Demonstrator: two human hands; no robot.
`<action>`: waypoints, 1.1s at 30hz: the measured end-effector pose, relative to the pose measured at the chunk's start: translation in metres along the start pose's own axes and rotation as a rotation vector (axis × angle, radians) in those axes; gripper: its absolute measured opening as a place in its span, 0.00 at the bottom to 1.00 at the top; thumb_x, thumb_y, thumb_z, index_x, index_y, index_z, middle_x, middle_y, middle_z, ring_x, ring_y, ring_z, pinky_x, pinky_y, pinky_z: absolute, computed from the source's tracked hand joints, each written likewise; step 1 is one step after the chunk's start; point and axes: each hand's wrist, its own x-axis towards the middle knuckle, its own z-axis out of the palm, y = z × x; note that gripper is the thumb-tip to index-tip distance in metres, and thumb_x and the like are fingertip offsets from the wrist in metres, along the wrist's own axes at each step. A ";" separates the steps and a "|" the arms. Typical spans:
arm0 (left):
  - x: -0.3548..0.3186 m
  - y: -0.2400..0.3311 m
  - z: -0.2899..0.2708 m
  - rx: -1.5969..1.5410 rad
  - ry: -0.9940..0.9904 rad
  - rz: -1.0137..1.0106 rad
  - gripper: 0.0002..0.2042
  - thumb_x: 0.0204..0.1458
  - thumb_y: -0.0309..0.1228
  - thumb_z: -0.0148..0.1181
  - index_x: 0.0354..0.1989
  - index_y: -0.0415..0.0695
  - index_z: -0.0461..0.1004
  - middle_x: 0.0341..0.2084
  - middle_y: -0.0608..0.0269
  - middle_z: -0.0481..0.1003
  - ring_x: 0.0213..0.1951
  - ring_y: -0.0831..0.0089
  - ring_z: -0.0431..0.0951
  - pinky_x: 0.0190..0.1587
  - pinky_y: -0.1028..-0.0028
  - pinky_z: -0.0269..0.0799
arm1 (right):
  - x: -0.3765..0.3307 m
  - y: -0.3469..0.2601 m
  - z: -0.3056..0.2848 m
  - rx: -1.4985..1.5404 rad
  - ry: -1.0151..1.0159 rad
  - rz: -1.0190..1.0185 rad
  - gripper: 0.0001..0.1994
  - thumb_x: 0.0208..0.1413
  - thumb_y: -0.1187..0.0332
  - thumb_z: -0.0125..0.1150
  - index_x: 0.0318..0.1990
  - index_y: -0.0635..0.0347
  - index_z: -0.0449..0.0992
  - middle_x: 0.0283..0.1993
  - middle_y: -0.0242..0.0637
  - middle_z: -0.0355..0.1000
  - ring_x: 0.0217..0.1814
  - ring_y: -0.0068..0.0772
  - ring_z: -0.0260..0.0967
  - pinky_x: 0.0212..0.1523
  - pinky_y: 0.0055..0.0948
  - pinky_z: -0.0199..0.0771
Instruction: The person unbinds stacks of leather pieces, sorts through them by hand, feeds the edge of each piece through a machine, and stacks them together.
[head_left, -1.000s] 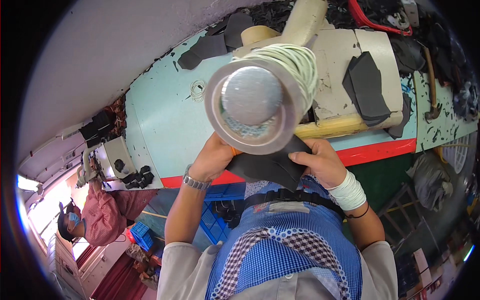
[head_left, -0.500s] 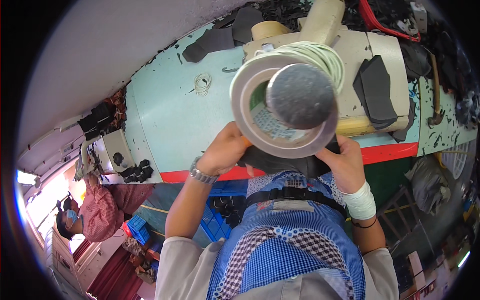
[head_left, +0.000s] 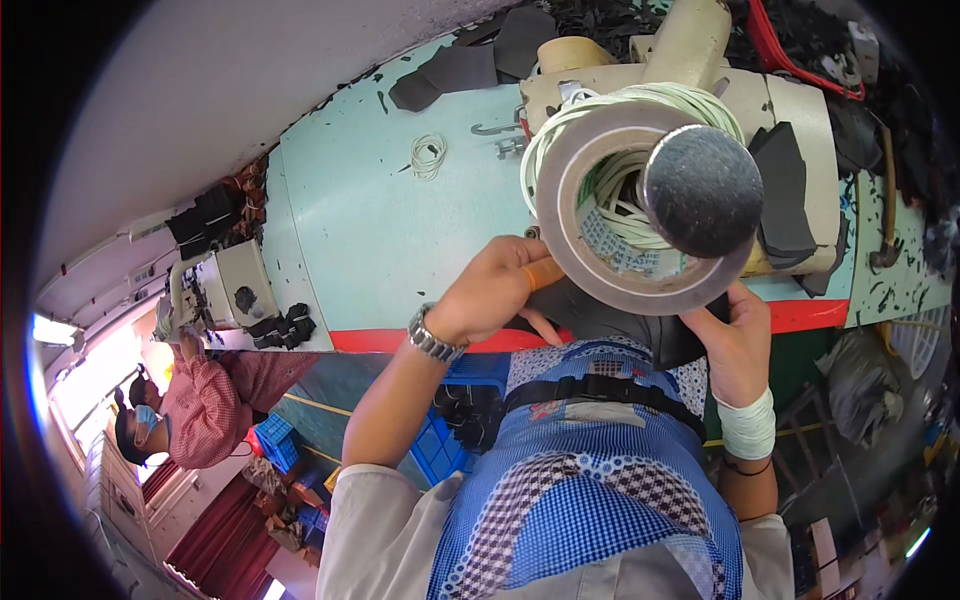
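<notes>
A dark sheet (head_left: 620, 325) held between two bare hands, at the red edge of the bench (head_left: 370, 220).
The left hand (head_left: 490, 290) has its fingers closed on the sheet's left side, one banded in orange; the right hand (head_left: 740, 335) pinches the right side between thumb and fingers. From here a big roll of tape (head_left: 555, 205) hides the sheet's far edge and some left fingertips; inside the roll I can see blue print.
</notes>
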 end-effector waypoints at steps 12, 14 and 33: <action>0.003 0.008 0.002 -0.551 0.016 -0.078 0.18 0.61 0.30 0.51 0.51 0.24 0.67 0.37 0.42 0.78 0.38 0.60 0.83 0.33 0.68 0.84 | 0.000 0.001 0.003 -0.002 0.012 0.021 0.12 0.53 0.76 0.63 0.44 0.71 0.76 0.39 0.38 0.78 0.39 0.21 0.73 0.42 0.22 0.73; 0.007 0.002 -0.006 -0.463 -0.037 -0.082 0.18 0.61 0.30 0.51 0.51 0.24 0.67 0.38 0.42 0.78 0.37 0.59 0.83 0.33 0.68 0.84 | -0.003 0.002 0.003 -0.005 0.008 0.018 0.12 0.53 0.76 0.63 0.44 0.71 0.75 0.39 0.38 0.78 0.39 0.21 0.73 0.42 0.22 0.73; 0.009 -0.011 -0.017 0.145 -0.026 -0.282 0.17 0.61 0.37 0.53 0.43 0.30 0.74 0.32 0.48 0.79 0.31 0.66 0.83 0.32 0.71 0.82 | -0.017 -0.010 0.007 -0.303 0.207 -0.258 0.18 0.53 0.77 0.65 0.51 0.72 0.73 0.43 0.39 0.77 0.42 0.24 0.73 0.46 0.24 0.73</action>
